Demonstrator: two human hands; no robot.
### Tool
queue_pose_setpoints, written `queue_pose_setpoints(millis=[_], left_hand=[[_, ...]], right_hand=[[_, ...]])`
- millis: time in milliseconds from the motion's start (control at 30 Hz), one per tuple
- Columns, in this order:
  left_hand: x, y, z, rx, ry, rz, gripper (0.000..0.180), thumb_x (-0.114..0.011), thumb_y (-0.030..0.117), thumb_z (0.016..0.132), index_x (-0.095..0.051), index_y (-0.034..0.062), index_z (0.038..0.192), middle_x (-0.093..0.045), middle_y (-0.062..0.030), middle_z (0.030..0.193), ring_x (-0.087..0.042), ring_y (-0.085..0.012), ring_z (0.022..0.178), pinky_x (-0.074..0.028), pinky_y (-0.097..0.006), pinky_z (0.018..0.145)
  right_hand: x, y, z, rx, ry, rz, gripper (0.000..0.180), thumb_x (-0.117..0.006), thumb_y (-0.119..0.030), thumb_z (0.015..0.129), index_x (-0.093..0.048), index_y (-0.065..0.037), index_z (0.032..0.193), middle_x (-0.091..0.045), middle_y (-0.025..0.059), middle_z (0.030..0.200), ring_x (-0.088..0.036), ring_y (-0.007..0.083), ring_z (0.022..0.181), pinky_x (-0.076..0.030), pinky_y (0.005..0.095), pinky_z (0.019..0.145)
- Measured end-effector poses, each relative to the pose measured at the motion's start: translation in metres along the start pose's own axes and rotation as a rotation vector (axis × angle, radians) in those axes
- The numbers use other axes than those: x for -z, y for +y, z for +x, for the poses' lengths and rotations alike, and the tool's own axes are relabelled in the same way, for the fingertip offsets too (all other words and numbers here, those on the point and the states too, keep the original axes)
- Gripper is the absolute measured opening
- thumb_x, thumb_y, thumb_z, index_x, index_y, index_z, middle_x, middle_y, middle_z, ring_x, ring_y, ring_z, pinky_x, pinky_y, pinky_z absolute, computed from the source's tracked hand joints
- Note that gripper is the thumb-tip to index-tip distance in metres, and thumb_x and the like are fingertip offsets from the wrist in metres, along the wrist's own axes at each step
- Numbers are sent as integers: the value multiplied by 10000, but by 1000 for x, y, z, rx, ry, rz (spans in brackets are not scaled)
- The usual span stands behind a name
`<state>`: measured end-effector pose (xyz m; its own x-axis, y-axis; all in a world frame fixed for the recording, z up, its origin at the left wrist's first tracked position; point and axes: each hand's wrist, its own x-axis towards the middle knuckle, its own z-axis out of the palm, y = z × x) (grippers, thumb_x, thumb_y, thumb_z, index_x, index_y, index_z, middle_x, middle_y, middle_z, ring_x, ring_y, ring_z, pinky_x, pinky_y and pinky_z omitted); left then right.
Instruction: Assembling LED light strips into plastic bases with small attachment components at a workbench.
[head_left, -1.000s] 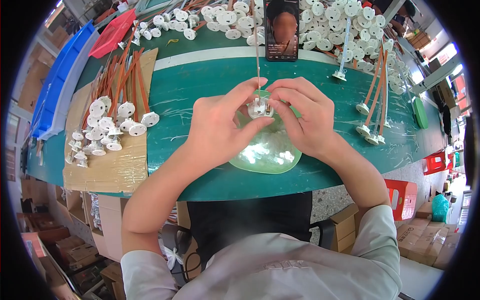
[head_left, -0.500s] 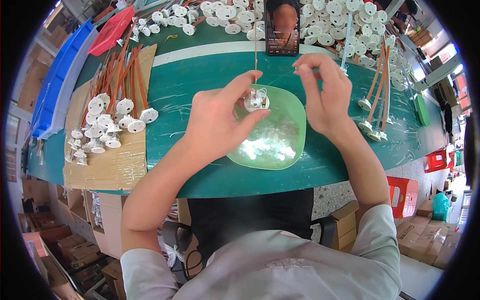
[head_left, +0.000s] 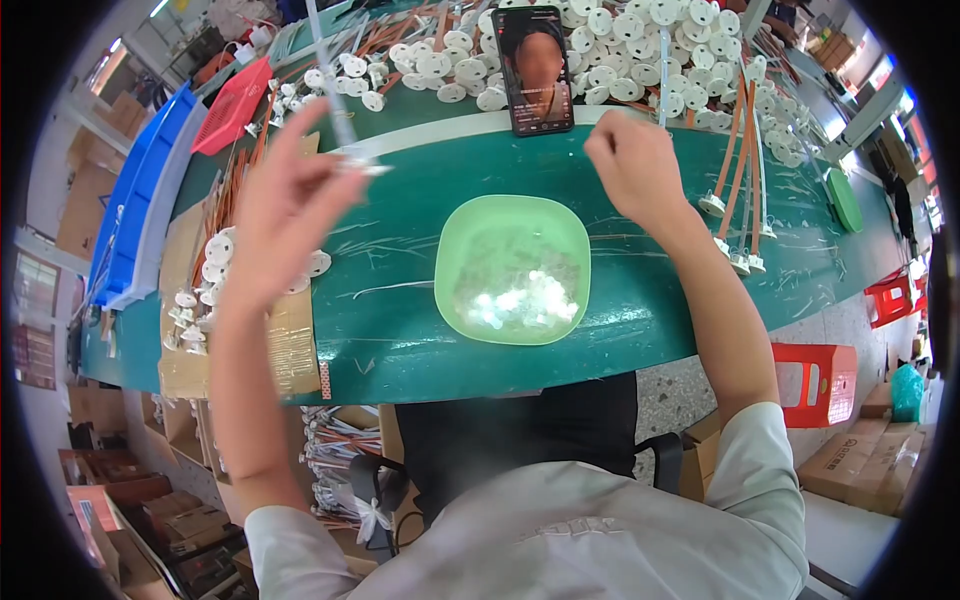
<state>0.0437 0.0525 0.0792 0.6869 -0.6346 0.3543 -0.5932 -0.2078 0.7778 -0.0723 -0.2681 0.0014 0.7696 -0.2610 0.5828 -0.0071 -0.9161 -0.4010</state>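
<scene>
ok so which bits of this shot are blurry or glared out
Head view: the left hand and the thin white piece it holds are smeared by motion; the right hand is sharper; glare whitens the small parts in the green bowl; the green table's edge bows from fisheye, corners black.

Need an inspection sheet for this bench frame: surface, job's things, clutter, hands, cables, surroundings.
Surface: green table, partly covered by cardboard.
Job's things: green bowl of small clear parts; wired white part in left hand.
Clutter: white discs heaped at far edge; phone propped upright.
Hands: left hand raised, pinching the wire; right hand loosely closed, contents unclear.
Cables: orange leads at right.
Surroundings: blue bin, red stool.
</scene>
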Motion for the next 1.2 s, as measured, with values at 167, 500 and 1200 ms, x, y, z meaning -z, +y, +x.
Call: queue_pose_setpoints(millis=[167, 500, 1200], left_hand=[[89, -30, -8, 136, 153, 876, 345, -600, 177, 917, -606, -25, 1196, -686, -223, 783, -692, -327, 698, -514, -396, 649], [66, -23, -41, 168, 26, 1287, 363, -676, 341, 859, -645, 54, 1080, -664, -210, 830, -653, -412, 809, -513, -514, 705], [-84, -65, 1, -388, 244, 261, 123, -749, 150, 791, -672, 55, 798, -677, -80, 707, -657, -248, 668, -508, -347, 619]], right_hand=[[3, -9, -1, -85, -307, -197, 274, -574, -206, 866, -634, 21, 724, -612, 203, 679, -619, 399, 698, -491, 481, 651], [52, -41, -22, 23, -658, -484, 254, -654, -265, 869, -693, -25, 793, -673, 198, 806, -672, 381, 802, -552, 487, 712], [25, 26, 11, -109, -423, -727, 193, -595, -75, 874, -593, -77, 1067, -653, 169, 805, -666, 366, 785, -542, 447, 747]])
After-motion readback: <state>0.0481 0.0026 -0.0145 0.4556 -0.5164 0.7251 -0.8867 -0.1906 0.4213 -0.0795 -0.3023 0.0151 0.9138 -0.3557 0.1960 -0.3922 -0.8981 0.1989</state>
